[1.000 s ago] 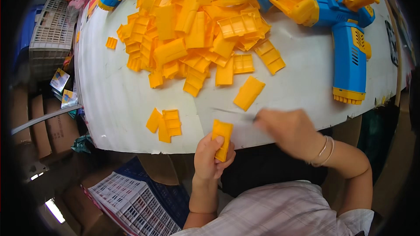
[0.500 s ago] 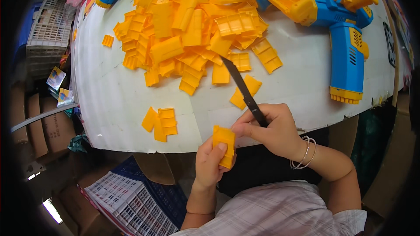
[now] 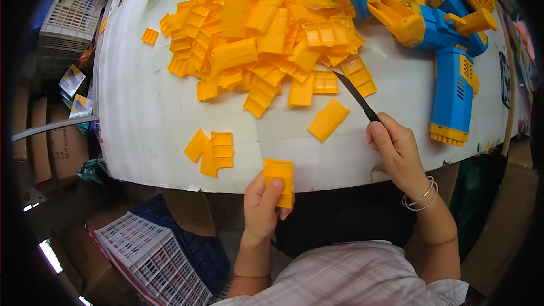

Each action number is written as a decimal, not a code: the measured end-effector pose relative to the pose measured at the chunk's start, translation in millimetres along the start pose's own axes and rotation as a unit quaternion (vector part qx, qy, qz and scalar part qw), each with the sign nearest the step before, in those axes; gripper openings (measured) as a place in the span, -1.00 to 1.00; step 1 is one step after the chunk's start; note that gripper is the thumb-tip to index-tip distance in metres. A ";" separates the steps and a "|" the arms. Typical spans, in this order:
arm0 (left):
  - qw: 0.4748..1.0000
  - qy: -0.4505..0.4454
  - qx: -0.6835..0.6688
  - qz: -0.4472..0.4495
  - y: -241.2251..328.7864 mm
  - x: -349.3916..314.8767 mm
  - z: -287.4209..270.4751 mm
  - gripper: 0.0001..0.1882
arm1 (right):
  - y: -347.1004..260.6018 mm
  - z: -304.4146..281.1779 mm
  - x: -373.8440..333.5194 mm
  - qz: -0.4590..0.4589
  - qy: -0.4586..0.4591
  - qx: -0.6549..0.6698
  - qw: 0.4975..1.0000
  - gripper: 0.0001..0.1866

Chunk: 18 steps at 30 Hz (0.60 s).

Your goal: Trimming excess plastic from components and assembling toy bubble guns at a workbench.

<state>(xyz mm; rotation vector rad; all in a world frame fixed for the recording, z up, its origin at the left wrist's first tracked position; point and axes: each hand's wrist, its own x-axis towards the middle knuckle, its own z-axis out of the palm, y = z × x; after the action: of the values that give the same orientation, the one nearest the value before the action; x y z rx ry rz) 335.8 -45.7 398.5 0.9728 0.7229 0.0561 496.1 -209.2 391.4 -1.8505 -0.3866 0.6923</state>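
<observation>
Yellow plastic piece point(image 3: 279, 169) gripped in left hand point(image 3: 260, 208), thumb on its face, fingers curled behind, at near edge of bench point(image 3: 141, 107). Right hand point(image 3: 398, 150) closed round handle of black knife point(image 3: 357, 96), blade pointing away from piece. Farther out: three loose yellow parts point(image 3: 207, 159), big yellow pile point(image 3: 234, 52), blue-and-yellow plastic casings point(image 3: 451, 92) at right.
</observation>
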 end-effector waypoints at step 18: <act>0.737 0.125 0.596 0.294 -15.6 67.0 53.5 -0.61 | -10.4 -3.9 -12.8 0.014 -0.002 -0.068 0.998 -0.86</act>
<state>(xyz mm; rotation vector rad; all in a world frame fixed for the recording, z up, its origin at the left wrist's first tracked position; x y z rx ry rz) 414.2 -70.3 369.5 2.4711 0.6270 0.3105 489.2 -215.4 405.6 -1.9864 -0.4210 0.7042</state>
